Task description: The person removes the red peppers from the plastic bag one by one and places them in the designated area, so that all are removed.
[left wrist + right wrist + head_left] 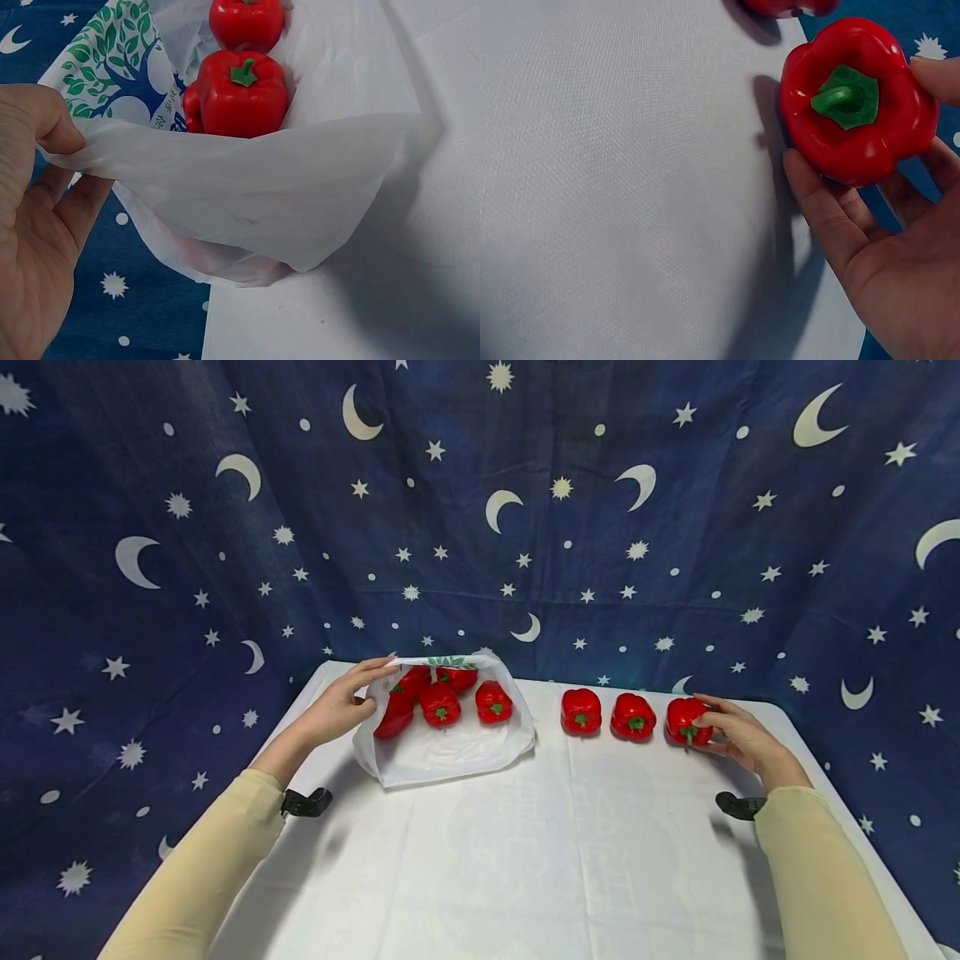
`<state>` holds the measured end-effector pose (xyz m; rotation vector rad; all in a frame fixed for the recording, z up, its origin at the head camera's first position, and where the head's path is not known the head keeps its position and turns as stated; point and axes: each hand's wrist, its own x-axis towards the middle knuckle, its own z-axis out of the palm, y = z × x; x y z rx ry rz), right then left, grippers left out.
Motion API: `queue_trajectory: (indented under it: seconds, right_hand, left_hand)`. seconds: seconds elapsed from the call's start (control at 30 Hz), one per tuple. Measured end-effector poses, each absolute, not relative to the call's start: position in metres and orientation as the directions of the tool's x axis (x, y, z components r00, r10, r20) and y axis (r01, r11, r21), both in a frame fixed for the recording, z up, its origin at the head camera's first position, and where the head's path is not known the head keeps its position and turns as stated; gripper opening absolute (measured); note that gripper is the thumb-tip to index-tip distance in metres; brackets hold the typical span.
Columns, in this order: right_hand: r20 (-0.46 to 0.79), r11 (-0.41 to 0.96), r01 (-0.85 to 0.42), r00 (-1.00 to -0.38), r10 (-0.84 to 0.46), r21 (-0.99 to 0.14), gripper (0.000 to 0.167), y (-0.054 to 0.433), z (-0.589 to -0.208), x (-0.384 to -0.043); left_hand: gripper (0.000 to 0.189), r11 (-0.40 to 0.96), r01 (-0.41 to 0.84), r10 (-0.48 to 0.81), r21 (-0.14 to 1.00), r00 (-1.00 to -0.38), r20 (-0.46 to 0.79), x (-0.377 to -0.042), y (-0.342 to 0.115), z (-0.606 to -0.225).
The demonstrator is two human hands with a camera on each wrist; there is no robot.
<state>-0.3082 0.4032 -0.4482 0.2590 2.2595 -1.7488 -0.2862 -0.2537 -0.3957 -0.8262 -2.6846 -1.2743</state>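
Note:
A white plastic bag (pixel 442 762) with a green leaf and blue tree print lies open at the table's back left. Several red bell peppers (pixel 440 704) sit inside it. My left hand (pixel 341 703) pinches the bag's rim (pixel 112 142) between thumb and fingers at its left side. Over at the right, my right hand (pixel 738 735) grips a red bell pepper (pixel 855 105) with a green stem, thumb on one side and fingers on the other. Two more bell peppers, a middle one (pixel 632 717) and a left one (pixel 581 712), stand in a row beside it.
A white cloth covers the table (pixel 510 860). Behind and around it hangs a dark blue curtain (pixel 450 527) with moons and stars. Black straps (pixel 306 802) circle both wrists over pale yellow sleeves.

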Motion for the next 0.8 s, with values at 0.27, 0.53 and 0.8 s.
queue_trajectory:
  seconds: [0.27, 0.53, 0.8]
  right_hand:
    - [-0.316, 0.262, 0.298, -0.948, -0.026, -0.918, 0.086, 0.4041, -0.4523, -0.3096]
    - [-0.315, 0.297, 0.294, -0.949, -0.025, -0.909, 0.084, 0.4047, -0.4556, -0.311]
    - [-0.33, 0.349, 0.303, -0.944, -0.016, -0.887, 0.083, 0.4011, -0.4524, -0.3108]
  left_hand:
    - [0.063, 0.53, 0.48, 0.43, 0.699, -0.863, 0.266, -0.2867, -0.2527, -0.395]
    - [0.064, 0.525, 0.481, 0.439, 0.702, -0.86, 0.261, -0.2871, -0.2528, -0.3954]
    - [0.063, 0.533, 0.486, 0.441, 0.693, -0.858, 0.263, -0.2866, -0.2529, -0.395]
